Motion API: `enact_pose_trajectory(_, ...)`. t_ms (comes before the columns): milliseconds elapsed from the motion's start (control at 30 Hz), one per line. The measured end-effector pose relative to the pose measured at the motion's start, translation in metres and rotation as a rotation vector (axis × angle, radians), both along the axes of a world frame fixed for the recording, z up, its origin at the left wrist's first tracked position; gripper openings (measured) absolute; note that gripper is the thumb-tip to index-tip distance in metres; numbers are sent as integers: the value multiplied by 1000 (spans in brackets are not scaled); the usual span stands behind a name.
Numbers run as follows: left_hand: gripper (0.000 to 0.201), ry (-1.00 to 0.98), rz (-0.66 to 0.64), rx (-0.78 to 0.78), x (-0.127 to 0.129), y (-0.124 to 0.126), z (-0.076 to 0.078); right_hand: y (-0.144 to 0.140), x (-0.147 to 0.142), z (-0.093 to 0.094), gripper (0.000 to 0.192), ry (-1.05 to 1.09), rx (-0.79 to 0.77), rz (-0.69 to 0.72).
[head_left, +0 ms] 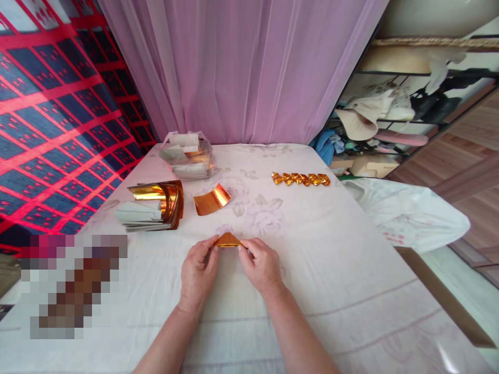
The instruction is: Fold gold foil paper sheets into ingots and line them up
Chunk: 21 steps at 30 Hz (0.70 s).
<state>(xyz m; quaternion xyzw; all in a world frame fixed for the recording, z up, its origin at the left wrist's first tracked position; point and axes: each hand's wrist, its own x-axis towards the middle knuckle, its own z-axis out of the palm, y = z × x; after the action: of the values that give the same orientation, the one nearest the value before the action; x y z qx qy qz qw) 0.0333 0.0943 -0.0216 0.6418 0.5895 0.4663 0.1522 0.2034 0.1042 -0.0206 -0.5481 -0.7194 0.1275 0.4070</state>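
Observation:
Between my two hands is a small piece of gold foil paper [228, 239], folded to a low triangle with its peak pointing away from me. My left hand [199, 267] pinches its left corner between thumb and fingers. At the right corner, my right hand [262, 264] grips it in the same way. Just beyond lies a single curved gold foil sheet [212, 200]. Further left stands a stack of foil sheets [171, 205], gold on one face and pale on the other. A row of several folded gold foil pieces [300, 179] sits at the back right.
A clear plastic bag [187, 156] with more paper stands at the table's back left. The floral cloth [331, 270] covers the table. Behind hangs a pink curtain [241, 67]. To the right are a shelf with shoes and hats [362, 114] and a white plastic bag [413, 210]. A blurred patch hides something at left.

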Motion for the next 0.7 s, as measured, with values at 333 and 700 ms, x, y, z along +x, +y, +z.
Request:
enact_pose_trajectory(333,19,94,45,-13,0,-2,4,0,0,-2,22,-15,62,-23)
enact_pose_trajectory(700,20,101,37,-40,1,-2,6,0,2,-1,25,-67,56,-11)
